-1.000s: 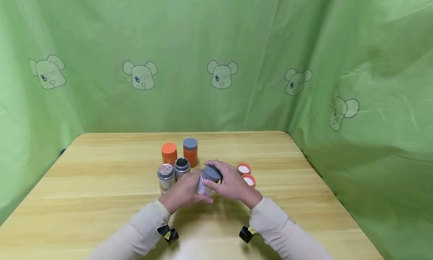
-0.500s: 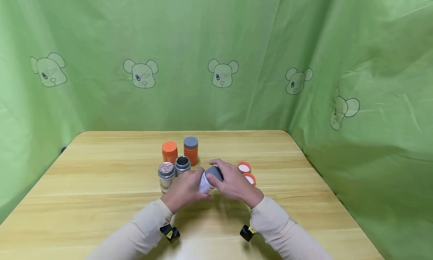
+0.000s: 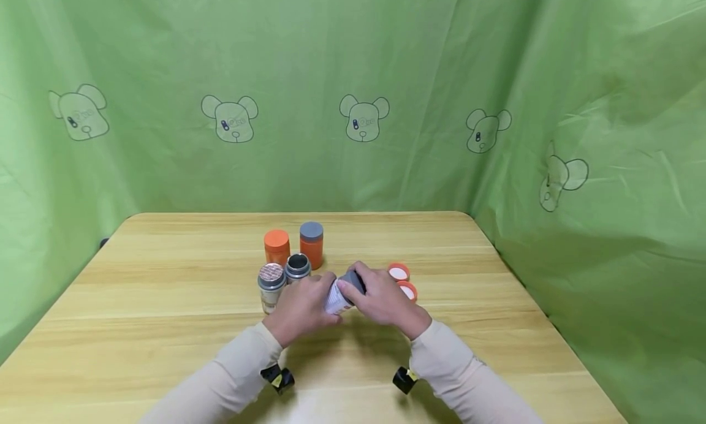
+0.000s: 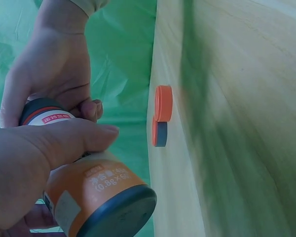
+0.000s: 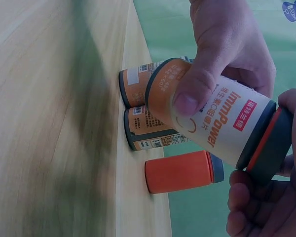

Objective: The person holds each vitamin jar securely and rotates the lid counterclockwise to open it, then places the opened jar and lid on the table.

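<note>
Green curtain (image 3: 298, 44) with bear-head outlines stands beyond both hands and runs down past the right hand's side. Wood-grain worktop (image 3: 165, 332) under both hands. Pale sleeves (image 3: 220, 372) behind the hands. Left hand (image 3: 303, 304) gripping the labelled jar (image 3: 338, 298), thumb laid across its body. Right hand (image 3: 386, 295) gripping the same jar's grey cap (image 3: 351, 283). Jar sits between the two hands, raised off the worktop, tilted, cap end up toward the right hand; "ImmPower" reads on its label in the right wrist view, orange line at the cap's edge. Grey-capped orange jar (image 3: 311, 252) upright, out beyond the left hand; all-orange jar (image 3: 277, 246) near it, farther to the left. Foil-topped jar (image 3: 271, 289) upright just left of the left hand, partly hidden by it; uncapped jar (image 3: 298, 266), dark mouth showing, just beyond the left hand and beside the foil-topped one. Black wrist cameras (image 3: 277, 378) behind each hand. Two orange-rimmed lids (image 3: 398, 272), white insides up, just right of the right hand, the nearer one partly covered by it.
</note>
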Action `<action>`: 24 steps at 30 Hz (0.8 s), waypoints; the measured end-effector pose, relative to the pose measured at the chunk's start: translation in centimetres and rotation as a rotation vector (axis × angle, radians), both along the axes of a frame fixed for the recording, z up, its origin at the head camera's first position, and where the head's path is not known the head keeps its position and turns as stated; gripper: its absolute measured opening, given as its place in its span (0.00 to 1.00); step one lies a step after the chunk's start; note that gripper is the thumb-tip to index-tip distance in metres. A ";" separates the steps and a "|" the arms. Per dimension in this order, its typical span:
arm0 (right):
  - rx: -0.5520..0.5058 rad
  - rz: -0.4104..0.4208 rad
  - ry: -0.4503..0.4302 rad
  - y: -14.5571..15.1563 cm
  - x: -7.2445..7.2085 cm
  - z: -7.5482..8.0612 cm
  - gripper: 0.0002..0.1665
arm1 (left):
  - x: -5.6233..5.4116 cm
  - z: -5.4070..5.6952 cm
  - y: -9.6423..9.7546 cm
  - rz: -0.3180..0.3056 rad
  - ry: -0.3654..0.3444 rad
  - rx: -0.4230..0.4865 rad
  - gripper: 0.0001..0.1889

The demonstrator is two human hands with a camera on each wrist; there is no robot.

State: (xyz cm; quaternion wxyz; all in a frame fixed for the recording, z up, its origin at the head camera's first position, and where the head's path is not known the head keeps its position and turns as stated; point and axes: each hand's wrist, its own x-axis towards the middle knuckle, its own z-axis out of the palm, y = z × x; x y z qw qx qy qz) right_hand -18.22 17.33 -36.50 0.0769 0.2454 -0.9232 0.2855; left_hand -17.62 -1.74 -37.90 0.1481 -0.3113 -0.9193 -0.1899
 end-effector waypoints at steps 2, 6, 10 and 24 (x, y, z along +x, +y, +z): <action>-0.003 0.006 -0.002 0.0 0.0 -0.1 0.15 | 0.0 0.0 0.0 -0.002 -0.004 -0.004 0.32; -0.004 0.017 -0.003 0.1 -0.1 -0.2 0.14 | 0.0 0.2 0.0 0.000 -0.021 -0.009 0.31; -0.009 0.026 -0.003 0.2 -0.1 -0.2 0.15 | 0.0 0.3 0.0 0.001 -0.038 -0.008 0.32; -0.040 0.054 -0.042 0.5 -0.2 -0.5 0.15 | -0.2 0.3 0.0 -0.009 -0.038 -0.046 0.30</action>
